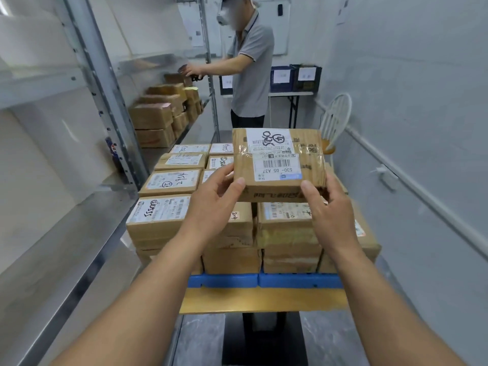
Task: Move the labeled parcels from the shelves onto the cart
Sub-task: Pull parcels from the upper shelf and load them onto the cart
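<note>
A flat brown cardboard parcel (277,162) with white labels, a barcode and black marker writing is held just above the stacked parcels (169,180) on the cart (264,282). My left hand (214,199) grips its near left corner, thumb on top. Its near right corner sits in my right hand (327,207). The cart carries several labeled brown boxes in layers, on a blue and yellow platform. More brown parcels (155,120) lie on the metal shelf at the left, further back.
A metal shelving unit (105,83) runs along the left, its near shelf (66,247) bare. Another person (250,64) stands behind the cart, reaching into the shelf. A table with dark crates (295,77) stands at the back, a white fan (335,120) by the right wall.
</note>
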`<state>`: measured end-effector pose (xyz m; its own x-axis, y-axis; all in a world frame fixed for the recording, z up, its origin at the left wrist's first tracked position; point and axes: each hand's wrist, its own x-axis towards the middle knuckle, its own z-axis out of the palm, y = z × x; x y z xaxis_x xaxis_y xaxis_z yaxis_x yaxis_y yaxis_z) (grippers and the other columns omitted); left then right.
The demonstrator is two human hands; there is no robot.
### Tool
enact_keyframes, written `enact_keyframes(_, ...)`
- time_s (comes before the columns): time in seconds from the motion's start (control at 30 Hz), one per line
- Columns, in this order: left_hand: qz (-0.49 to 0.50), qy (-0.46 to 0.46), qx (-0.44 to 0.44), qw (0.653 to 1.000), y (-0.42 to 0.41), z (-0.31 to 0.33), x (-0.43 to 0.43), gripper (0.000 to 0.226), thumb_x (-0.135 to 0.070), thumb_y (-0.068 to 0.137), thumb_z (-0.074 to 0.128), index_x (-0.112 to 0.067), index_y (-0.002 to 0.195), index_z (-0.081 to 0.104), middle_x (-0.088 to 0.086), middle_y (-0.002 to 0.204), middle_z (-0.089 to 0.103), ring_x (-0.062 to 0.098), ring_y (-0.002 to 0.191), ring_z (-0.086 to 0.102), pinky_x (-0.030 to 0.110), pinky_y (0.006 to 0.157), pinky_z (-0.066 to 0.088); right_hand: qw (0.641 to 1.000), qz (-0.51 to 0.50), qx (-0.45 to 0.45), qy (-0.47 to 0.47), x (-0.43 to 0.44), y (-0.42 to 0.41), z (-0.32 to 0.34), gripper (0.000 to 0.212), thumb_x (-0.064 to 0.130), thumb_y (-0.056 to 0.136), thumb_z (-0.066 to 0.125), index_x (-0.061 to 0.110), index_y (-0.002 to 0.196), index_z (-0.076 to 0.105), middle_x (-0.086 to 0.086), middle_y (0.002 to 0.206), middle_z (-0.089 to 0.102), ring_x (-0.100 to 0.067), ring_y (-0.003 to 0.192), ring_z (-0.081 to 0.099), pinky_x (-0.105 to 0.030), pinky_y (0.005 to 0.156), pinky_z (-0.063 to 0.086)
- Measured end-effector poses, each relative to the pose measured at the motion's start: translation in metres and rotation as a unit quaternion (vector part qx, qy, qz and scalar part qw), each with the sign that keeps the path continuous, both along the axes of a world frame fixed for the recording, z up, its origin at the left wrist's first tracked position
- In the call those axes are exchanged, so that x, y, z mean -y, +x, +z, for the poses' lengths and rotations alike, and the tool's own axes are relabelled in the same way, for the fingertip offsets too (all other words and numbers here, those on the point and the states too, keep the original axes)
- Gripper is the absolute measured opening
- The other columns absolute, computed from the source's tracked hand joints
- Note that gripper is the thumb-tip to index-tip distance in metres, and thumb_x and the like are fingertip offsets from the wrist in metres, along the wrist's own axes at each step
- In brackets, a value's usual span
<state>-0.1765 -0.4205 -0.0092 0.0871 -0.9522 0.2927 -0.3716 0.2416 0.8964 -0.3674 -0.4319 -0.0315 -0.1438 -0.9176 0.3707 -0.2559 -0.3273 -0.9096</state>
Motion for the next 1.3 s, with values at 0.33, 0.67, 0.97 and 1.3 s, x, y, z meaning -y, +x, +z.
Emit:
enact_keyframes(0.33, -0.061, 0.036, 0.094, 0.993, -0.103, 0.026, 0.15, 0.03, -0.031, 0.096, 0.047, -0.03, 0.126, 0.046, -0.007, 0.111, 0.064, 0.007, 0.097, 0.058, 0.025, 0.073, 0.044, 0.996, -0.051, 0.064, 0.027, 0.129, -0.102, 0.009, 0.029, 0.03, 0.095, 0.052, 0.034, 0.123, 0.057, 0.016, 0.108, 0.066, -0.002, 0.103, 0.06, -0.028, 0.09, 0.048)
enact_keyframes(0.67, -0.043, 0.107, 0.167, 0.979, -0.171, 0.017, 0.28, 0.028, -0.029, 0.094, 0.052, -0.027, 0.122, 0.054, -0.012, 0.107, 0.061, 0.006, 0.097, 0.056, 0.019, 0.07, 0.041, 0.99, -0.036, 0.1, 0.097, 0.261, -0.17, -0.022, 0.021, 0.027, 0.095, 0.054, 0.043, 0.109, 0.055, 0.015, 0.103, 0.064, -0.007, 0.098, 0.059, -0.027, 0.084, 0.045)
enact_keyframes(0.97, -0.002, 0.163, 0.301, 0.939, -0.178, -0.017, 0.346, 0.029, -0.03, 0.093, 0.051, -0.017, 0.117, 0.058, -0.002, 0.11, 0.064, 0.017, 0.101, 0.058, 0.04, 0.088, 0.05, 0.984, -0.004, 0.078, 0.162, 0.331, -0.174, -0.068, 0.035, 0.031, 0.093, 0.055, 0.032, 0.128, 0.056, 0.008, 0.116, 0.064, -0.011, 0.109, 0.058, -0.034, 0.095, 0.047)
enact_keyframes(1.3, 0.038, 0.145, 0.503, 0.851, -0.172, -0.043, 0.356, 0.034, -0.038, 0.091, 0.054, -0.019, 0.118, 0.061, 0.002, 0.129, 0.044, 0.021, 0.118, 0.038, 0.035, 0.096, 0.036, 0.968, -0.003, 0.01, 0.25, 0.339, -0.162, -0.097, 0.019, 0.037, 0.096, 0.047, 0.026, 0.109, 0.056, 0.004, 0.108, 0.064, -0.013, 0.094, 0.059, -0.03, 0.073, 0.045)
